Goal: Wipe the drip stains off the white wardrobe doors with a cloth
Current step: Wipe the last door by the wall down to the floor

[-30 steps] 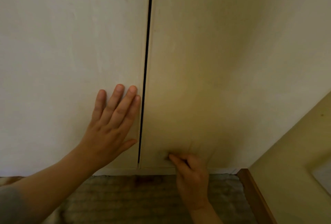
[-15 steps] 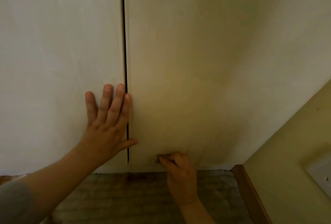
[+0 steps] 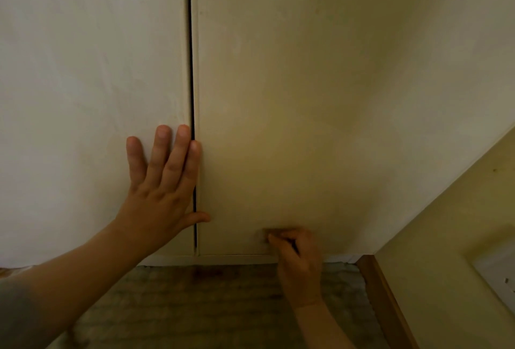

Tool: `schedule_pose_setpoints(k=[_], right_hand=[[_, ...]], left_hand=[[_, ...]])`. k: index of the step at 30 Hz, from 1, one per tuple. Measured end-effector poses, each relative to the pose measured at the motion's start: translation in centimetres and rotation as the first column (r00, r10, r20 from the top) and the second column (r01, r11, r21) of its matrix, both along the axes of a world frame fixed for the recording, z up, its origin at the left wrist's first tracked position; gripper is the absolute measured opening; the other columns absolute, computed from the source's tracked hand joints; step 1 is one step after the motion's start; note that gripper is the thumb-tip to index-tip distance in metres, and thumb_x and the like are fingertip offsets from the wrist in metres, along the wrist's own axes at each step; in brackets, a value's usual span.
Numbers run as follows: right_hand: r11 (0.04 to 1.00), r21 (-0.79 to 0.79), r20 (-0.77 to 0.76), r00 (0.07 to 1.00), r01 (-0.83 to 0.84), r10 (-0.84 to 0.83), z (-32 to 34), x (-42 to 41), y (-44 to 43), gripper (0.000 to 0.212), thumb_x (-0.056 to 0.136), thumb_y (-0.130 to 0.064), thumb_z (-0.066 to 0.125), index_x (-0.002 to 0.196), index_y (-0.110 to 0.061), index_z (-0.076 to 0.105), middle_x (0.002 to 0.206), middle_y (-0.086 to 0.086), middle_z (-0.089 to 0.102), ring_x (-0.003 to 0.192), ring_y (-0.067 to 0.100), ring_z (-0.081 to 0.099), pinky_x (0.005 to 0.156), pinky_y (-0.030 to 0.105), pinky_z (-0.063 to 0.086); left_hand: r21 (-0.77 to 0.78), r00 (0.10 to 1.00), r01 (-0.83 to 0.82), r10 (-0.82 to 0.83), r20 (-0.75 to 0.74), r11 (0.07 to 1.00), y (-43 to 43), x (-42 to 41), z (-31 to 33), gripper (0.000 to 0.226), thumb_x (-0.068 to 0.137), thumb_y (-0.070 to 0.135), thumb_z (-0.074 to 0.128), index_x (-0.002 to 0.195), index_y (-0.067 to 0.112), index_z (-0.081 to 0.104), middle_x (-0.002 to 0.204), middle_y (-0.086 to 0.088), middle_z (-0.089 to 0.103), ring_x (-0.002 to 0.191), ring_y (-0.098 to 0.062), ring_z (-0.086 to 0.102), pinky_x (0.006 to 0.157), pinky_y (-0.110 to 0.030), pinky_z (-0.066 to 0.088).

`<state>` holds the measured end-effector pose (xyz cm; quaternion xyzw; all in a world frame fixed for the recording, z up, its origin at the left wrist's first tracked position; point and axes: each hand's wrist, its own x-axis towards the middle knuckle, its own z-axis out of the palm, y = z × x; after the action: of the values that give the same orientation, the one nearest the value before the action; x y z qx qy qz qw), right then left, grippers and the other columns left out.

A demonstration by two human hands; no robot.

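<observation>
Head view: two white wardrobe doors fill most of it, the left door (image 3: 83, 69) and the right door (image 3: 306, 83), both closed and parted by one thin dark gap (image 3: 191, 69) running top to bottom. Two hands and one cloth are in sight.

The left hand (image 3: 158, 200) lies flat on the left door, its four fingers straight, close together and pointing up. The forefinger lies along the gap and the thumb reaches across it onto the edge of the right door; this hand grips nothing. Its forearm comes in from the lower left, with a grey sleeve (image 3: 16, 318) at the corner.

The right hand (image 3: 299, 262) is low on the right door, just above its bottom edge. Its fingers are curled and pinch the cloth (image 3: 269, 234), a small blurred wad pressed against the panel.

Below the doors are one pale plinth (image 3: 223, 259) and a dim floor (image 3: 209, 307). At the right, one wooden skirting board (image 3: 384, 298) runs along a yellowish wall (image 3: 459, 223) bearing one white plate (image 3: 498, 276)
</observation>
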<state>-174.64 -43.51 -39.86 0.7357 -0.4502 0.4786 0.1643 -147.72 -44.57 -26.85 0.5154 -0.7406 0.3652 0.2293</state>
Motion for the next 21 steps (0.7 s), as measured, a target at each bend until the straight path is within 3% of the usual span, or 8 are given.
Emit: schedule_pose_setpoints(k=[3,5,7,10,14,17,19,21], right_hand=[[0.979,0.205,-0.079,0.997,0.006,0.010,-2.0,-0.2,1.1,0.030,0.074,0.001,0.057,0.094,-0.018,0.070,0.091,-0.003,0.053,0.079,0.021,0.055,0.067,0.025,0.038],[0.967,0.252,-0.061,0.998,0.031,-0.016,-1.2,0.0,1.7,0.031,0.076,-0.004,0.053,0.092,-0.017,0.076,0.089,-0.001,0.057,0.079,0.021,0.058,0.067,0.024,0.039],[0.981,0.184,0.000,0.998,0.054,-0.055,0.9,-0.3,2.4,0.028,0.083,-0.009,0.054,0.097,-0.015,0.078,0.089,0.001,0.058,0.081,0.019,0.056,0.069,0.023,0.041],[0.990,0.023,0.223,0.965,0.139,-0.140,5.5,-1.6,1.8,0.027,0.089,-0.008,0.054,0.108,-0.007,0.074,0.099,0.004,0.055,0.091,0.018,0.053,0.081,0.021,0.043],[0.979,-0.064,0.362,0.918,0.194,-0.159,6.8,-2.3,-0.8,0.024,0.090,-0.001,0.051,0.099,0.004,0.073,0.107,0.009,0.052,0.096,0.026,0.054,0.091,0.021,0.046],[0.996,0.010,0.228,0.970,0.088,-0.088,2.5,-1.3,-0.3,0.028,0.099,-0.012,0.050,0.092,0.003,0.073,0.103,0.005,0.051,0.092,0.025,0.053,0.081,0.025,0.046],[0.987,0.156,0.043,0.998,0.039,-0.046,-1.0,-2.0,0.4,0.009,0.087,0.000,0.064,0.089,-0.004,0.072,0.098,0.003,0.053,0.088,0.024,0.054,0.075,0.028,0.045],[0.959,0.280,-0.035,0.999,0.039,-0.030,-2.8,-2.6,1.2,0.037,0.065,0.012,0.076,0.093,-0.012,0.071,0.094,0.002,0.058,0.087,0.022,0.056,0.072,0.028,0.045]], left_hand=[[-0.009,1.000,-0.012,0.012,0.008,1.000,-0.1,0.0,-0.1,0.150,0.053,0.075,0.074,0.154,-0.003,-0.005,0.162,-0.019,-0.019,0.149,-0.038,-0.017,0.116,-0.060,-0.015],[-0.031,1.000,-0.015,0.016,0.025,0.999,-0.2,0.0,-0.3,0.136,0.065,0.077,0.060,0.154,-0.003,-0.004,0.162,-0.020,-0.018,0.149,-0.039,-0.016,0.116,-0.060,-0.015],[-0.046,0.999,-0.017,0.018,0.028,0.999,-0.2,0.0,-0.4,0.128,0.068,0.075,0.050,0.154,-0.003,-0.003,0.162,-0.020,-0.017,0.149,-0.039,-0.015,0.116,-0.060,-0.014],[-0.069,1.000,-0.006,0.008,0.028,0.998,-0.4,0.0,-0.3,0.129,0.068,0.075,0.050,0.154,-0.003,-0.004,0.162,-0.019,-0.017,0.149,-0.038,-0.016,0.116,-0.060,-0.015],[-0.085,1.000,0.011,-0.009,0.029,0.996,-0.4,0.0,-0.5,0.124,0.068,0.072,0.045,0.154,-0.002,-0.004,0.162,-0.019,-0.017,0.149,-0.038,-0.016,0.116,-0.059,-0.016],[-0.095,0.999,0.014,-0.011,0.032,0.995,-0.4,0.0,-0.5,0.125,0.068,0.072,0.045,0.154,-0.002,-0.005,0.162,-0.019,-0.018,0.149,-0.038,-0.017,0.116,-0.059,-0.015],[-0.102,0.999,0.021,-0.018,0.037,0.995,-0.4,0.0,-0.3,0.125,0.068,0.073,0.046,0.154,-0.003,-0.004,0.162,-0.019,-0.018,0.149,-0.037,-0.017,0.116,-0.058,-0.015],[-0.111,0.999,0.025,-0.021,0.041,0.993,-0.4,0.0,-0.3,0.125,0.068,0.073,0.047,0.154,-0.003,-0.004,0.162,-0.019,-0.018,0.149,-0.037,-0.017,0.116,-0.058,-0.016]])
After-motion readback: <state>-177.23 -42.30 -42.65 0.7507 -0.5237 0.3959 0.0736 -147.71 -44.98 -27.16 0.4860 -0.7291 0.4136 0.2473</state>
